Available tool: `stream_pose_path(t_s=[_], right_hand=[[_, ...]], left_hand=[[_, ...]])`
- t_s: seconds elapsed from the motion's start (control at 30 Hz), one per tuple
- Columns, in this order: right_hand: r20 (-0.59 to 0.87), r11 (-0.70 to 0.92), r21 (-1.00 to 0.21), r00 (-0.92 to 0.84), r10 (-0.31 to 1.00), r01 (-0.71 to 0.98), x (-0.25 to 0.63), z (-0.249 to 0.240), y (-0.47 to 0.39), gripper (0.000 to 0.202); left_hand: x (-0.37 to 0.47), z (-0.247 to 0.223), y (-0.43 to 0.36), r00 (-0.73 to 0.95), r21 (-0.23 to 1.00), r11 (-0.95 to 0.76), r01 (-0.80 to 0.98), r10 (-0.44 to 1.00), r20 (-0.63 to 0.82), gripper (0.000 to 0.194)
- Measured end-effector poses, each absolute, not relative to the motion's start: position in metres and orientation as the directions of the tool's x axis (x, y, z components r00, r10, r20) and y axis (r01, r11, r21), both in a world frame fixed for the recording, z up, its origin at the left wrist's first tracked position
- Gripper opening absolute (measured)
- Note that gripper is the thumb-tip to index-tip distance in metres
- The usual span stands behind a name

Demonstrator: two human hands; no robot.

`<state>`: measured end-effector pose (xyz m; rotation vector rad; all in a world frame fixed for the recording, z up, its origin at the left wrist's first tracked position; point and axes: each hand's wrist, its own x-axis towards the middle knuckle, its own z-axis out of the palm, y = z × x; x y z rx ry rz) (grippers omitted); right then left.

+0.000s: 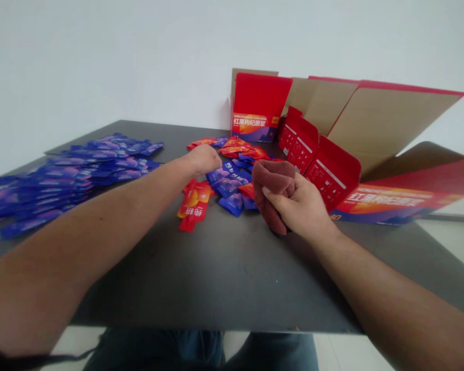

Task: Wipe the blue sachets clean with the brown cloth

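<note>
In the head view my right hand (pixel 307 203) grips a folded reddish-brown cloth (pixel 272 190), thumb on its near side, just above the table. My left hand (pixel 205 158) reaches over the middle of a loose pile of pouches, its fingers curled together. Whatever those fingers hold, if anything, is hidden. Under and beside that hand lie blue-purple pouches (pixel 232 186). Red-orange pouches (pixel 195 203) lie just nearer to me, one over another. More red pouches (pixel 242 148) are heaped behind, between my hands.
Rows of overlapping blue pouches (pixel 100 159) cover the left of the dark grey table (pixel 201 278). At the back stands a red printed box (pixel 257 108). An open carton (pixel 386 201) with raised flaps and red inner boxes (pixel 328 170) occupies the right. A white wall (pixel 139 56) rises behind.
</note>
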<state>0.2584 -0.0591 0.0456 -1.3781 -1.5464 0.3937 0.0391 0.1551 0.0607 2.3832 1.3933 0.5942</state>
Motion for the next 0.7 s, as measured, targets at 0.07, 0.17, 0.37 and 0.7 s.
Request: stream_pose_path(t_s=[0.07, 0.17, 0.37, 0.7], right_hand=[[0.462, 0.309, -0.751, 0.131, 0.877, 0.583, 0.258, 0.047, -0.060, 0.047], [0.459, 0.291, -0.738, 0.137, 0.878, 0.609, 0.256, 0.049, -0.062, 0.046], [0.353, 0.335, -0.868, -0.018, 0.935, 0.366, 0.251, 0.047, -0.065, 0.046], [0.200, 0.233, -0.845, -0.119, 0.973, 0.481, 0.247, 0.042, -0.065, 0.029]], left_hand=[[0.027, 0.073, 0.151, 0.389, 0.441, -0.444, 0.780, 0.896, 0.214, 0.020], [0.009, 0.087, 0.133, 0.271, 0.469, -0.394, 0.790, 0.911, 0.309, 0.016], [0.005, 0.067, 0.052, 0.261, 0.933, -0.173, 0.316, 0.961, 0.089, 0.008], [0.008, 0.013, -0.002, 0.500, 0.986, -0.041, 0.160, 0.865, -0.045, 0.017]])
